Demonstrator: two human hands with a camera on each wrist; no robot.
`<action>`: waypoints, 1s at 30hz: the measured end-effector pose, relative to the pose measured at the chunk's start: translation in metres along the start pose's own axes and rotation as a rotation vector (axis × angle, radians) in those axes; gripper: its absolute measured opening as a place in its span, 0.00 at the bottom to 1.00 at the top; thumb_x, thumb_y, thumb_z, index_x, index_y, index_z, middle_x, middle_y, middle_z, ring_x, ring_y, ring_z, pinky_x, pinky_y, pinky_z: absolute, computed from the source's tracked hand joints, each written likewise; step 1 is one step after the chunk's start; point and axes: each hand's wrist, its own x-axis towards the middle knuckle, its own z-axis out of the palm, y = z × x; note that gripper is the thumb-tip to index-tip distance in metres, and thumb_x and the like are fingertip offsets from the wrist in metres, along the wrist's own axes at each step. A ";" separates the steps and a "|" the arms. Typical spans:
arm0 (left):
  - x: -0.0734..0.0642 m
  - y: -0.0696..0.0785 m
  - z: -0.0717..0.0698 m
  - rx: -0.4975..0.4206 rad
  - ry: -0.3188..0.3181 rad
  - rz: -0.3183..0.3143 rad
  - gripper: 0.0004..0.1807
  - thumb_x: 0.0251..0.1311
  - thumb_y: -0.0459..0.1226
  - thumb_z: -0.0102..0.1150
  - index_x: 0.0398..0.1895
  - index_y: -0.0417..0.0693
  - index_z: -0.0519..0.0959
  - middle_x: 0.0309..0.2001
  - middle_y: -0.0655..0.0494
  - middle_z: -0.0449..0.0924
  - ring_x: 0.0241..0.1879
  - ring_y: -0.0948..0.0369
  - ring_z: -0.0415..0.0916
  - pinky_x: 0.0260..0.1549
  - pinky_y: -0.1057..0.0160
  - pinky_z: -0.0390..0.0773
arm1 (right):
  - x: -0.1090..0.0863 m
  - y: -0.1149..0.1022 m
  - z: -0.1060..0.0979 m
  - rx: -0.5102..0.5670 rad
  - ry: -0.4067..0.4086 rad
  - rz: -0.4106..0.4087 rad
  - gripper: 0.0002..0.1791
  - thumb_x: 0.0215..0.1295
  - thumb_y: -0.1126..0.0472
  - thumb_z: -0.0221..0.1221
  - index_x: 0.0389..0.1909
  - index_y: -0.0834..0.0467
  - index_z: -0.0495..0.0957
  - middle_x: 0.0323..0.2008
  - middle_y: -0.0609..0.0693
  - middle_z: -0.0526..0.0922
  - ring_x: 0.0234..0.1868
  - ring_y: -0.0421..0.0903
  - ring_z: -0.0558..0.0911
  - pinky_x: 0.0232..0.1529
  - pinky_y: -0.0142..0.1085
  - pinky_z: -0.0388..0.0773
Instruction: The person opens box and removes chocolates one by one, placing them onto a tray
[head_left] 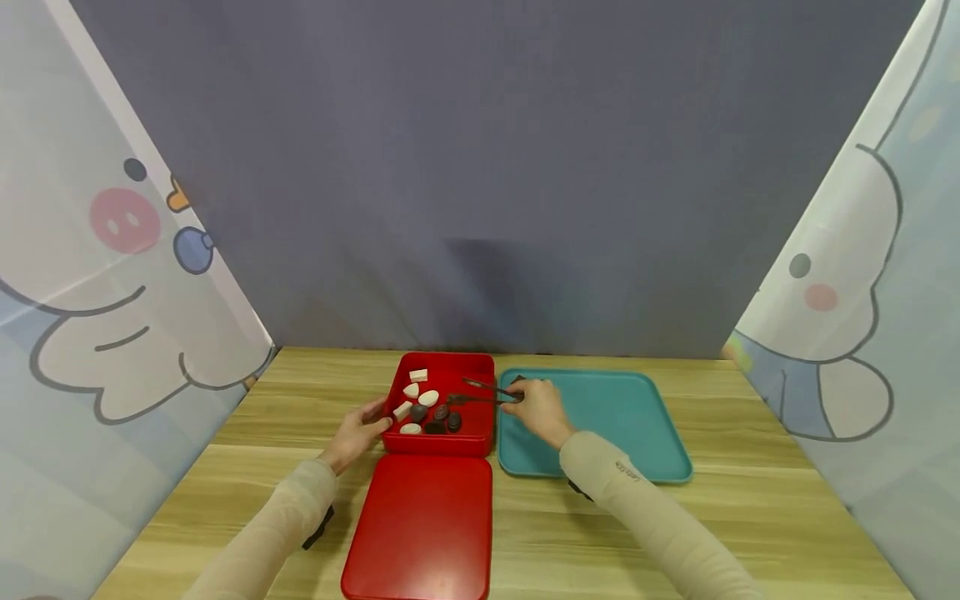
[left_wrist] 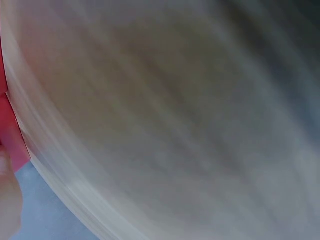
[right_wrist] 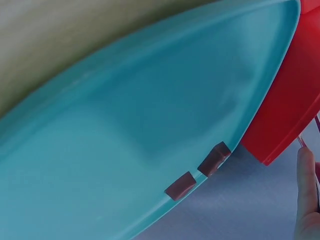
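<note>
A red box point(head_left: 468, 367) holds several small white pieces point(head_left: 428, 398) and dark brown pieces point(head_left: 454, 421) that look like chocolates. My left hand point(head_left: 356, 435) grips the box's left wall near the front corner, thumb towards the front. With my right hand point(head_left: 542, 408) I hold dark tongs point(head_left: 480, 400); their arms are spread and the tips reach over the right part of the box, with no piece visible between them. Under and beside that hand lies a teal tray point(head_left: 607, 417). In the right wrist view, two brown blocks point(right_wrist: 180, 186) lie along the tray's far edge.
A flat red lid point(head_left: 420, 533) lies on the wooden table point(head_left: 540, 542) directly in front of the box. A grey curtain point(head_left: 480, 167) hangs behind the table, and printed cloth panels point(head_left: 97, 350) stand at both sides. The left wrist view is mostly blocked by blurred fabric.
</note>
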 end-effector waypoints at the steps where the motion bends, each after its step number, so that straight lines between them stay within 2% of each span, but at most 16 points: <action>1: 0.000 -0.001 0.000 0.002 0.001 0.000 0.29 0.64 0.33 0.49 0.68 0.38 0.57 0.65 0.37 0.61 0.63 0.45 0.61 0.58 0.49 0.67 | 0.001 -0.001 0.001 -0.014 -0.002 -0.010 0.13 0.49 0.59 0.68 0.37 0.60 0.84 0.31 0.53 0.85 0.25 0.40 0.80 0.25 0.31 0.76; 4: -0.001 -0.002 0.000 0.006 0.007 0.000 0.29 0.64 0.33 0.49 0.67 0.38 0.58 0.65 0.37 0.61 0.63 0.44 0.61 0.58 0.49 0.67 | 0.003 -0.003 0.005 -0.050 -0.010 -0.022 0.13 0.48 0.58 0.68 0.35 0.60 0.85 0.29 0.51 0.85 0.24 0.40 0.79 0.25 0.32 0.76; 9: -0.001 -0.002 0.000 0.008 0.007 -0.004 0.29 0.64 0.33 0.49 0.68 0.38 0.57 0.65 0.37 0.61 0.63 0.44 0.61 0.58 0.49 0.67 | 0.009 -0.011 0.007 -0.112 -0.039 -0.022 0.13 0.49 0.58 0.68 0.37 0.59 0.85 0.33 0.52 0.85 0.32 0.46 0.81 0.41 0.42 0.74; 13: -0.002 -0.002 0.000 0.003 0.005 0.000 0.29 0.64 0.33 0.49 0.68 0.38 0.57 0.65 0.37 0.61 0.63 0.45 0.61 0.57 0.50 0.68 | 0.012 -0.017 0.006 -0.128 -0.071 -0.010 0.13 0.50 0.60 0.67 0.37 0.59 0.85 0.35 0.52 0.85 0.36 0.50 0.81 0.44 0.46 0.72; 20: -0.001 -0.002 0.001 -0.009 0.005 -0.001 0.29 0.64 0.33 0.49 0.68 0.38 0.58 0.64 0.36 0.61 0.62 0.45 0.62 0.57 0.51 0.69 | 0.016 -0.022 0.008 -0.138 -0.099 -0.004 0.11 0.50 0.60 0.67 0.35 0.59 0.85 0.33 0.51 0.84 0.37 0.51 0.79 0.45 0.48 0.72; 26: 0.000 -0.002 0.001 0.006 0.013 -0.005 0.28 0.64 0.33 0.48 0.68 0.38 0.58 0.64 0.36 0.61 0.62 0.44 0.62 0.56 0.51 0.69 | 0.019 -0.021 0.009 -0.131 -0.079 -0.013 0.09 0.49 0.61 0.68 0.33 0.58 0.85 0.31 0.51 0.85 0.31 0.46 0.81 0.36 0.40 0.77; 30: 0.001 -0.001 0.001 0.016 0.013 -0.002 0.28 0.64 0.33 0.48 0.68 0.38 0.57 0.64 0.36 0.61 0.62 0.44 0.62 0.56 0.52 0.70 | 0.019 -0.020 0.009 -0.128 -0.086 -0.019 0.07 0.50 0.62 0.67 0.32 0.58 0.85 0.30 0.50 0.84 0.30 0.45 0.80 0.35 0.39 0.76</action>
